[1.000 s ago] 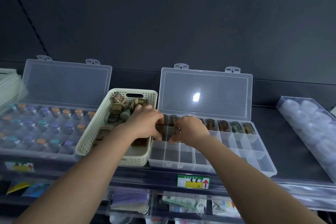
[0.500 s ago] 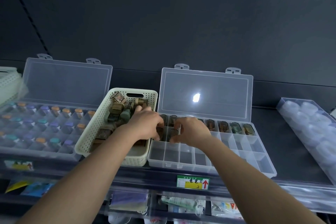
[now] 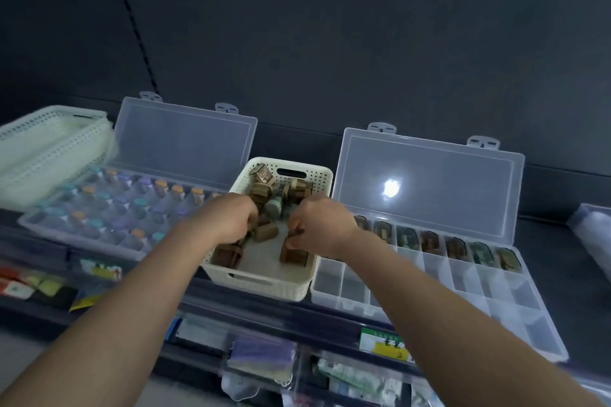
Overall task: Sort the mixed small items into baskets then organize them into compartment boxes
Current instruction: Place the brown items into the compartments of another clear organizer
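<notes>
1. Your counter (image 3: 545, 241) is dark. A stack of cream baskets (image 3: 49, 149) sits at its left edge.
2. Next comes a clear vial box (image 3: 185, 142), its lid raised along the back edge.
3. At the middle, a cream basket (image 3: 261, 284) reaches the front edge.
4. Just beside it lies an open compartment box (image 3: 429, 182), and another clear box (image 3: 591, 231) sits at the right edge.

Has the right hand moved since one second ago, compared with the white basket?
Yes. The right hand moved left: it was over the compartment box, and now it is over the white basket.
</notes>
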The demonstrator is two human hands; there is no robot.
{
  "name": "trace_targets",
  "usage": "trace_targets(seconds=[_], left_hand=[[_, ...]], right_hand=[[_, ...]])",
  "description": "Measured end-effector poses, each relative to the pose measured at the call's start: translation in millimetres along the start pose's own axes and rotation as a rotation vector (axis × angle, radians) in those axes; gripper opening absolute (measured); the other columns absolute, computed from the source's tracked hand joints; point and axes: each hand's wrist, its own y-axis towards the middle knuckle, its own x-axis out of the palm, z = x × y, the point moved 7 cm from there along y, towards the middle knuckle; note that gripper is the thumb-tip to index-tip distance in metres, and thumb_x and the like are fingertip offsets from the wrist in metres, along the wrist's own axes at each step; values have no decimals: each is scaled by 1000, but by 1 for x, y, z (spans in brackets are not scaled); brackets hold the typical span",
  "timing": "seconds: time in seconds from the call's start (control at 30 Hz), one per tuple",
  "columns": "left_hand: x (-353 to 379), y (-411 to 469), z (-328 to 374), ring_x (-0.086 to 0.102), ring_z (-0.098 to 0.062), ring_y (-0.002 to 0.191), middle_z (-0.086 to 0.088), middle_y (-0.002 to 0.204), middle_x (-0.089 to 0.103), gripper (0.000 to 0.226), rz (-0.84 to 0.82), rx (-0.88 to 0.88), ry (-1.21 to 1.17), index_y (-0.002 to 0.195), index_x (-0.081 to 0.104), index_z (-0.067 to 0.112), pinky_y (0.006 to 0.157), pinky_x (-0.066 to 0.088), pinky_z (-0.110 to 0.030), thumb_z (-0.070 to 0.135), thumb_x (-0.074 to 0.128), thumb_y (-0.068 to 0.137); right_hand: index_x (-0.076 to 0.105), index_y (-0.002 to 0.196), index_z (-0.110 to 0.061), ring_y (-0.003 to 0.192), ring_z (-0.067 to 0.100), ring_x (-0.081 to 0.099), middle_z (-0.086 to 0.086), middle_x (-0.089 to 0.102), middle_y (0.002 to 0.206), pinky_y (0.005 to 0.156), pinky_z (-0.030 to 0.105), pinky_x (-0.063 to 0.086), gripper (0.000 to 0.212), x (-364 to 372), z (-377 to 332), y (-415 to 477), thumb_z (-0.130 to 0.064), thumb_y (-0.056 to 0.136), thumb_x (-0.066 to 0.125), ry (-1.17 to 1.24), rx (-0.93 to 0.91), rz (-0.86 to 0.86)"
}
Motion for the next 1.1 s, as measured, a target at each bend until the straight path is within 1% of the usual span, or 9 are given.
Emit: trace_targets(seconds=[0.1,0.27,0.37,0.5,0.63,0.73,0.83,0.93,1.1], left_hand=[[14,-4,-4,58,-25,88,-8,97,64,21,-30,-3,206,102,70,12,73,48,-32,9,54,88],[20,2,2,53,-31,109,-11,114,61,28,15,23,487,112,66,7,92,39,-38,6,49,89],[22,9,3,52,-28,115,-10,119,60,29,20,50,534,115,64,10,102,34,-39,7,48,90],[19,12,5,56,-26,109,-7,113,63,25,40,100,489,112,62,16,98,36,-39,12,50,91],[11,15,3,59,-22,85,-2,100,62,16,106,124,196,101,57,20,75,47,-36,26,45,93],[6,19,0,57,-20,88,1,108,59,17,168,123,-45,108,57,21,66,42,-32,25,45,96],[1,19,-7,60,-15,85,3,104,62,12,188,98,-289,102,61,24,65,42,-29,24,50,97],[4,17,-13,68,-9,69,7,110,63,19,76,46,-552,109,61,29,70,54,-32,23,63,91],[-4,19,5,71,-15,83,1,132,52,46,-47,86,-774,127,54,33,90,53,-48,6,63,90]], right_hand=[[65,104,-13,103,24,49,6,59,100,73,33,36,36,17,-14,12,-42,82,65,-237,19,-91],[61,111,-8,101,26,51,13,57,111,72,32,32,32,31,-16,22,-26,85,63,-336,81,-128],[62,111,-11,103,25,50,10,58,109,75,32,34,39,34,-16,27,-37,82,66,-279,64,-146],[63,104,-15,106,25,48,6,60,104,88,35,39,46,38,-12,29,-52,77,66,-218,25,-160],[61,96,-15,103,25,48,6,60,100,90,34,37,43,36,-8,28,-54,76,64,-169,17,-115],[55,86,-19,91,23,49,3,59,89,84,34,35,40,32,-6,29,-57,76,63,-138,23,-93],[56,79,-19,76,19,52,-3,58,76,78,32,38,40,26,-3,28,-59,73,63,-51,33,-74],[64,86,-18,76,21,57,-1,63,81,70,30,48,36,16,4,24,-51,71,66,160,49,-36],[71,103,-18,88,16,55,-1,59,94,78,28,48,31,-10,28,11,-30,75,73,431,40,145]])
